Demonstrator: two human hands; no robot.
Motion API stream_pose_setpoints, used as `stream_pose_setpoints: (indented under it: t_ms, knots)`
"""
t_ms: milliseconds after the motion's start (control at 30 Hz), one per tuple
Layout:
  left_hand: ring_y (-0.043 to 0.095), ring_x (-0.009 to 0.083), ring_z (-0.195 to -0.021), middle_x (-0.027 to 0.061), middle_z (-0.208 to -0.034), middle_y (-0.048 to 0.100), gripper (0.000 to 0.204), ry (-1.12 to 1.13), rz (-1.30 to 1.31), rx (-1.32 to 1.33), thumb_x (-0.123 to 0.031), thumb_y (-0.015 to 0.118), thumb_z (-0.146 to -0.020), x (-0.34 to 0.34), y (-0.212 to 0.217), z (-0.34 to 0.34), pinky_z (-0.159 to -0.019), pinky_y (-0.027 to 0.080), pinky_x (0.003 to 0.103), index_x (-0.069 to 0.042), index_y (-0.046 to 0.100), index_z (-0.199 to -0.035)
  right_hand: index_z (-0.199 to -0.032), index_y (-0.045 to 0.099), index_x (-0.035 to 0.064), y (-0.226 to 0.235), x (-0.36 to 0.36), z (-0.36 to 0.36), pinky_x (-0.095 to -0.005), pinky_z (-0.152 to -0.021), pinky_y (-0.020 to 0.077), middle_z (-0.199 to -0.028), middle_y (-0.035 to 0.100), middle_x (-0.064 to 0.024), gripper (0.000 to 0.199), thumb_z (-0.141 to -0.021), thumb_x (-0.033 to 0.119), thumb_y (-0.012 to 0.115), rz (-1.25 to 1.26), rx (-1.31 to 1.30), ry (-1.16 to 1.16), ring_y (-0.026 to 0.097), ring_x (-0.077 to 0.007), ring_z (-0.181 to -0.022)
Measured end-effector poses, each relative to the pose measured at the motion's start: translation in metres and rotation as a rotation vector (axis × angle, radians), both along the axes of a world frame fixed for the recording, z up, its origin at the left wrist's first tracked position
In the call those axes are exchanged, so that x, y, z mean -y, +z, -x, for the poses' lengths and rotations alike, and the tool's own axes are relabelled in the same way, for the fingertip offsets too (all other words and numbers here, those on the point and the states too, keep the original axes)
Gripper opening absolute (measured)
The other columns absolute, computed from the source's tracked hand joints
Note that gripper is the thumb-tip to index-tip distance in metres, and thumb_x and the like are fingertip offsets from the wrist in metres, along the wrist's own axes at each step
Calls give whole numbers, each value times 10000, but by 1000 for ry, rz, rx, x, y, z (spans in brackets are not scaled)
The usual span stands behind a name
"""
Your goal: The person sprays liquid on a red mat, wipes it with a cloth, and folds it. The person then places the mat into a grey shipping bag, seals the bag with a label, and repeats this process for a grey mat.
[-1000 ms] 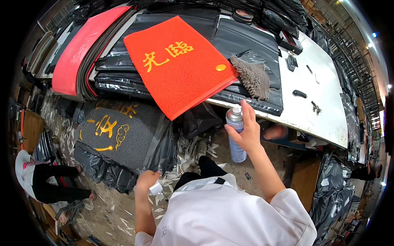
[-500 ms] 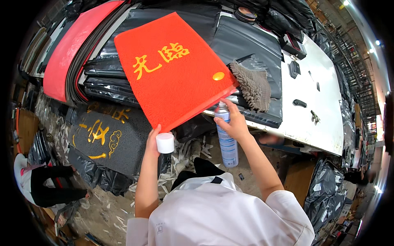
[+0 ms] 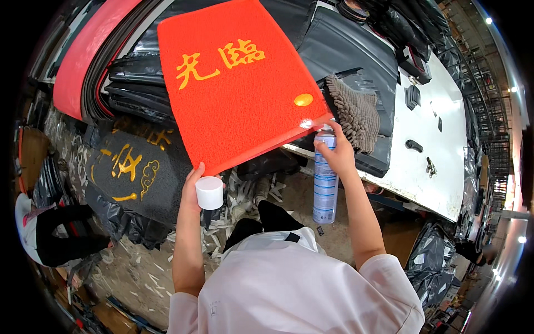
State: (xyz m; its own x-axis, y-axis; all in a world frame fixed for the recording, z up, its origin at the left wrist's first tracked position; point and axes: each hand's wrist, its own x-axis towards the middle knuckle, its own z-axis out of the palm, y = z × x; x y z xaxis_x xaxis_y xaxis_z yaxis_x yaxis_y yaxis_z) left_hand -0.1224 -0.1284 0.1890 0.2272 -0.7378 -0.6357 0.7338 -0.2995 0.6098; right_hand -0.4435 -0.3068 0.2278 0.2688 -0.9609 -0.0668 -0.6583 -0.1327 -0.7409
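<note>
A red textured mat point(image 3: 239, 89) with yellow characters and a yellow oval lies over dark stacked sheets, its near edge jutting toward me. My left hand point(image 3: 191, 192) is closed around a white cap point(image 3: 209, 193), with its fingertips at the mat's near left corner. My right hand point(image 3: 340, 150) grips a blue-and-white spray can point(image 3: 325, 189) near its top, held upright beside the mat's near right corner. The can's nozzle is partly hidden by my fingers. A small whitish patch point(image 3: 306, 123) shows on the mat just below the yellow oval.
Right of the mat lies a grey-brown shaggy cloth point(image 3: 356, 114) on black plastic-wrapped sheets point(image 3: 347, 50). Small black tools point(image 3: 414, 146) and keys point(image 3: 430, 167) rest on the white table point(image 3: 445, 133). A dark grey mat point(image 3: 144, 183) is at lower left, near a bending person point(image 3: 55, 231).
The can has moved up against the mat's near right corner with my right hand. A whitish patch now shows below the yellow oval. The view has shifted slightly.
</note>
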Motion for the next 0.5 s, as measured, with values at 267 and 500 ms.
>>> stream_pose_setpoints:
  t_ms: [267, 500]
  knots:
    - [651, 300, -571, 164, -736, 649, 362, 23, -26, -55, -370, 598, -880, 1, -7, -1, -478, 548, 386, -48, 533, -1031, -1264, 452, 140, 2, -31, -37, -431, -834, 475, -1090, 587, -218, 613, -740, 354, 687, -12, -38, 127, 594, -393, -983]
    - [649, 300, -564, 158, -733, 651, 337, 10, -29, -71, -367, 586, -887, 0, -4, 0, -482, 547, 384, -59, 549, -1017, -1263, 456, 145, 3, -5, -13, -425, -806, 480, -1071, 605, -193, 599, -741, 321, 691, 5, -92, -64, 606, -367, -952]
